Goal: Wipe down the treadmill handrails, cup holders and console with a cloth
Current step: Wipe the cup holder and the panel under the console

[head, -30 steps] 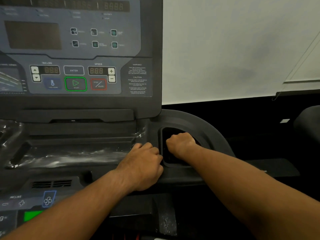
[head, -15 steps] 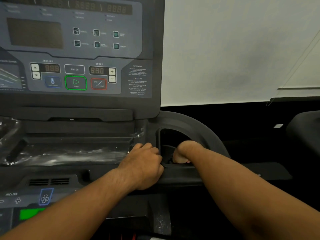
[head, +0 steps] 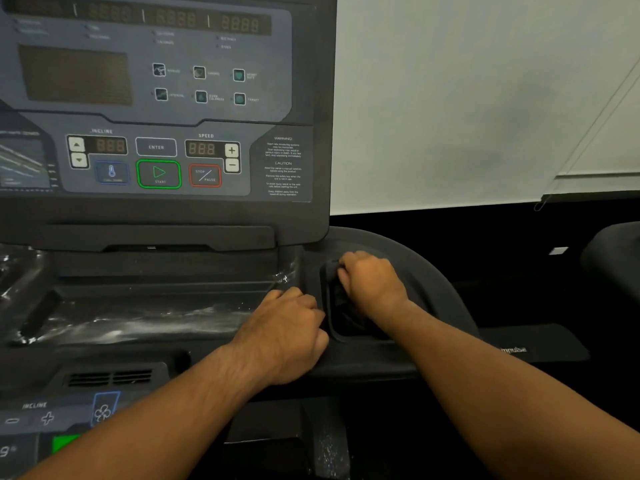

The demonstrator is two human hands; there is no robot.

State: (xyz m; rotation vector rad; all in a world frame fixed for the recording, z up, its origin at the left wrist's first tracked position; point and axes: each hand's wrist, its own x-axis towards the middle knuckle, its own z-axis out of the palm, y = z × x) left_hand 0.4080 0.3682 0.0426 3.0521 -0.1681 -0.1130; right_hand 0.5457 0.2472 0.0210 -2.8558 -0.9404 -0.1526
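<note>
Currently: can't tell if console (head: 156, 98) is wiped, handrails out of view. Right-side cup holder (head: 331, 327) mid-wipe, I'd judge. Left grip (head: 287, 336) curled over its rim; right grip (head: 373, 284) down inside, closed round the dark cloth (head: 333, 267).

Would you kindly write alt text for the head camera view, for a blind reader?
A person's right hand holds a dark cloth at the far rim of the treadmill's cup holder, while the left hand grips its near rim. The console rises above, left.
</note>
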